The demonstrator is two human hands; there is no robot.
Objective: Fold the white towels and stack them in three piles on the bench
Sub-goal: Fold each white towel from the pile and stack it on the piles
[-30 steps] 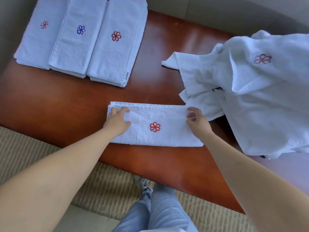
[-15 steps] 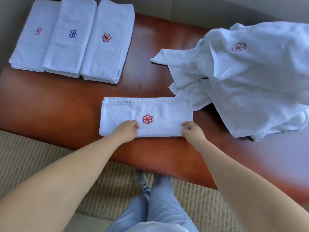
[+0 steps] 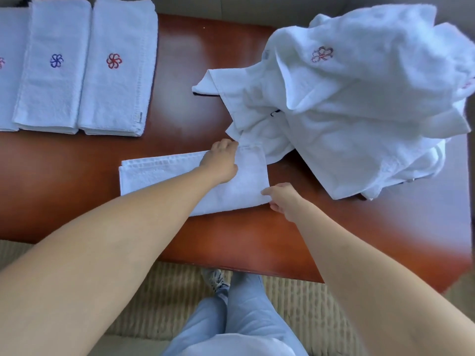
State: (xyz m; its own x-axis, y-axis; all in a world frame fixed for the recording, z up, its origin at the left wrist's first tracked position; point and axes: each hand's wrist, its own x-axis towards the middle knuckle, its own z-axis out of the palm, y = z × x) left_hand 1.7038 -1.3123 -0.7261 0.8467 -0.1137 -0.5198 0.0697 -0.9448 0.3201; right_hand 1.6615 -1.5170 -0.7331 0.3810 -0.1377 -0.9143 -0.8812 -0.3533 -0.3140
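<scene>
Towel (image 3: 164,173) under my hands is a folded white strip lying across the near middle of the tabletop (image 3: 77,191), its right end touching the loose heap of unfolded towels (image 3: 359,111). My left hand (image 3: 221,160) reaches across to the far right corner, fingers curled down onto the edge there; whether they pinch the cloth or only press it I cannot tell. My right hand (image 3: 282,199) sits at the near right corner, thumb and fingers closing on that corner.

I judge the step in hand to be either a last fold of the right end over to the left or lifting the piece to carry it. To do it well I should take both right corners evenly, so the layers do not slide apart, and draw the end clear of the heap first so nothing loose comes along with it. If I fold, the edges should meet squarely and be pressed flat.

Three piles (image 3: 84,68) lie side by side at the far left, well apart from this piece. Flower marks show on their tops, the right one red, the middle one blue.
</scene>
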